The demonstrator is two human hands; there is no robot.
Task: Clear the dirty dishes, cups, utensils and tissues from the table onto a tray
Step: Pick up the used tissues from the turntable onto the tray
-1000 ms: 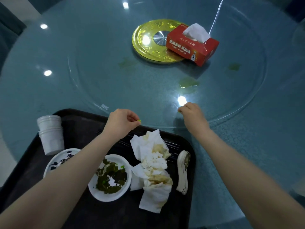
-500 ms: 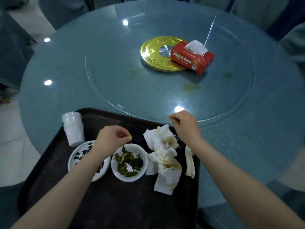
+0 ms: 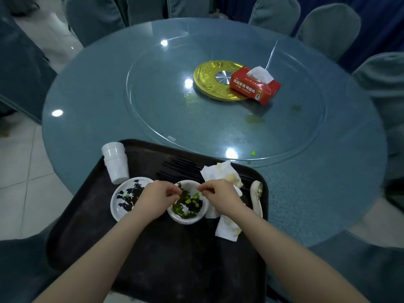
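Both hands, left hand (image 3: 155,199) and right hand (image 3: 220,196), pinched over bowl (image 3: 187,217); contents unclear. Release scraps low, inside rim.

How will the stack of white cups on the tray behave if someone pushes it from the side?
The stack of white cups stands tall and narrow, upside down near the corner of the black tray, so it would probably tip rather than slide. The cups look thin and disposable, so likely light. Nested loosely, they may separate when falling.

round glass table (image 3: 91,119): black tray (image 3: 175,254) at near edge, glass turntable (image 3: 166,110) centre, green scrap (image 3: 253,153).
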